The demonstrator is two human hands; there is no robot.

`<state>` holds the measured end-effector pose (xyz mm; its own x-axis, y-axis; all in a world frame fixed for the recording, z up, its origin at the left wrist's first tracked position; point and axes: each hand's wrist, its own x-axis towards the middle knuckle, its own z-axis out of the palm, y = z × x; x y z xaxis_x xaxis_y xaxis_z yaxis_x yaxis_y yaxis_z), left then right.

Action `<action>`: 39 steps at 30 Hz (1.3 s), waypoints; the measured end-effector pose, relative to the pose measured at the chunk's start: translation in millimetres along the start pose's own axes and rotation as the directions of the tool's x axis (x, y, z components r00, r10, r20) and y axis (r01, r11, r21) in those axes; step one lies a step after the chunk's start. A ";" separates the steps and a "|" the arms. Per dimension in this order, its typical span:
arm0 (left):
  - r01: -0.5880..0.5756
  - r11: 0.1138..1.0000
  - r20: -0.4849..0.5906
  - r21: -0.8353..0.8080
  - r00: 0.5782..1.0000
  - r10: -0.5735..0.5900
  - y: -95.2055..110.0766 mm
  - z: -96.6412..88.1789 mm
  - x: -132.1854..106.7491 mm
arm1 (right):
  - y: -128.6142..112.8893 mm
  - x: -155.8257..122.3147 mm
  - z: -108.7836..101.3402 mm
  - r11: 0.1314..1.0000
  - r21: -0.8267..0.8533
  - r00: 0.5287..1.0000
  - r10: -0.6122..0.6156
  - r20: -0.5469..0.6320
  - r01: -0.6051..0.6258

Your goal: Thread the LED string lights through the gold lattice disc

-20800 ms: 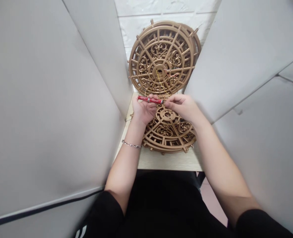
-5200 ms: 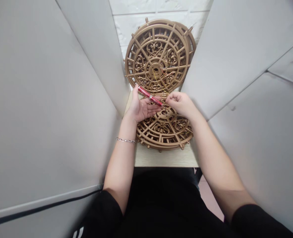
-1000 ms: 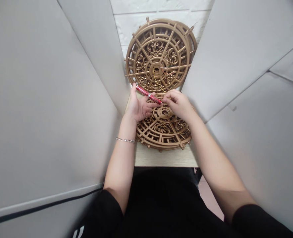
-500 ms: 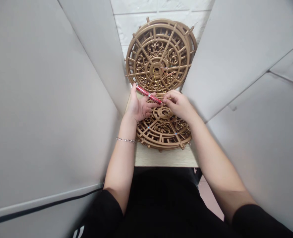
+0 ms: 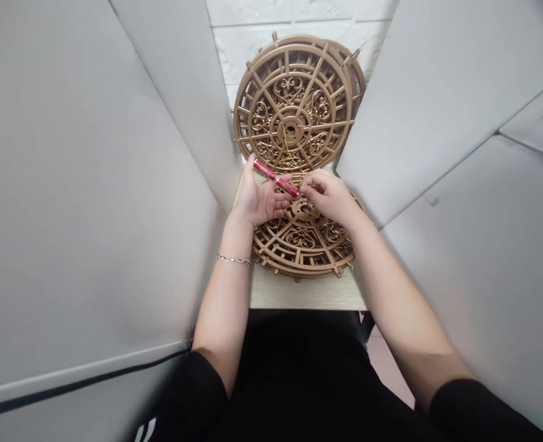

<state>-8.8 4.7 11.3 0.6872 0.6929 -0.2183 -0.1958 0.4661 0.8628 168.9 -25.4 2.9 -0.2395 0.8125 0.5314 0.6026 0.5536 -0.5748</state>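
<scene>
My left hand holds a slim red pen-like tool that slants down to the right. My right hand is pinched at the tool's lower tip, fingers pressed together; what it pinches is too small to make out. Both hands hover over the hub of a round gold openwork disc lying flat on the small wooden table. A thin yellow wire runs down from the hub of an upright gold disc toward my hands.
The upright disc leans on the white wall, with another gold disc behind it. Grey partition panels stand close on the left and right. My black-clothed lap is under the table's near edge.
Over the last second my hands and the red tool shifted only slightly. Twenty seconds back the tool lay nearly level; it now slants down to the right.
</scene>
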 end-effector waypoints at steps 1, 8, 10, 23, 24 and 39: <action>-0.004 1.000 0.000 -0.006 1.000 0.004 -0.5 0.0 0.3 | 0.1 -0.1 0.3 1.000 -0.005 1.000 -0.007 0.004 0.007; 0.034 0.995 -0.017 -0.096 0.999 -0.036 -2.9 -2.7 3.9 | 4.5 -0.4 3.0 0.999 -0.036 1.000 -0.018 0.019 0.018; 0.038 0.994 -0.012 -0.104 0.999 -0.040 -2.7 -3.0 3.8 | 5.7 -0.4 3.2 0.999 -0.033 1.000 -0.018 0.020 0.018; 0.029 0.999 -0.048 -0.037 0.998 -0.031 -2.9 -1.1 1.3 | 6.7 -0.3 2.6 0.999 -0.046 1.000 0.007 0.023 -0.006; 0.025 0.999 -0.054 -0.022 0.998 -0.026 -3.2 -1.9 1.5 | 6.5 -0.3 2.2 0.999 -0.052 1.000 0.008 0.016 -0.008; 0.049 0.999 -0.124 -0.018 0.991 -0.051 -2.4 -3.1 3.2 | 6.4 -0.6 0.4 0.997 -0.069 0.999 0.030 -0.022 -0.031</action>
<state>-8.3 7.4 7.1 0.6045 0.7308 -0.3170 -0.1741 0.5095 0.8427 172.7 -22.3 -1.4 -0.2047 0.8243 0.5279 0.6609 0.5142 -0.5466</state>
